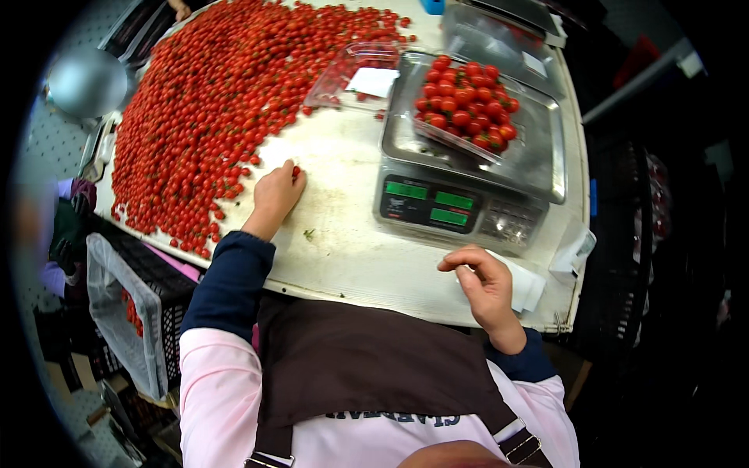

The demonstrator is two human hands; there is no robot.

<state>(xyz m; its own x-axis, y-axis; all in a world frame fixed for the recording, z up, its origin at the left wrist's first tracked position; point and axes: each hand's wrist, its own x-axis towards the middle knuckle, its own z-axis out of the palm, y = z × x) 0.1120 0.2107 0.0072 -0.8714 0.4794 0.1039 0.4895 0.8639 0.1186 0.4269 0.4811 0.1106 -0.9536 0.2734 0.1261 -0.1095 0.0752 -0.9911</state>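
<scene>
My left hand (277, 195) is over the white table, right of a large spread of cherry tomatoes (203, 109). Its fingers are closed on a cherry tomato (296, 171), which shows by the fingertips. In front of the scale (425, 204), my right hand (485, 288) hovers with loosely bent fingers, thumb and forefinger apart, holding nothing visible. On the scale's metal pan sits a clear plastic tray (460, 143) heaped with cherry tomatoes (468, 105). Another clear container (331, 84), with a white paper (371, 82) on it, lies left of the scale.
White papers (524, 290) lie near the table's front right edge. Stacked clear trays (484, 39) and another scale stand at the back right. A lined black crate (148, 312) with some tomatoes is at the left. Another person's hand (179, 9) shows at the far left.
</scene>
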